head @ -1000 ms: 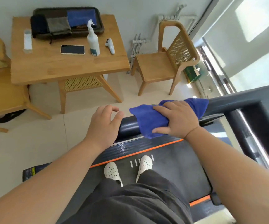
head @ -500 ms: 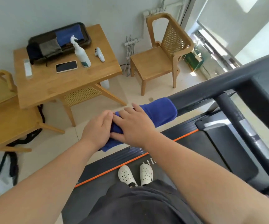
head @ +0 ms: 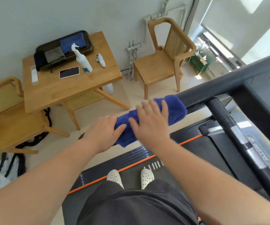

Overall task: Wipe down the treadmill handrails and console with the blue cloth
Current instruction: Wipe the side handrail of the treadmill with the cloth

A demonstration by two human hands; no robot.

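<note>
Reaching forward, both arms meet at the blue cloth (head: 174,109), which is draped over the left end of the treadmill's black handrail (head: 212,90). The left hand (head: 104,131) curls round the cloth's left end. The right hand (head: 150,122) lies flat on its middle, fingers spread, just beside the left.

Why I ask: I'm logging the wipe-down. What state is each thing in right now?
Black treadmill handrail: near end covered.
Blue fluffy cloth: wrapped over that end.
Left hand: grips the cloth's near end.
Right hand: fingers straight and spread, pressing on the cloth.
White spray bottle: upright on the wooden table.
White-edged phone: face up, screen dark.
</note>
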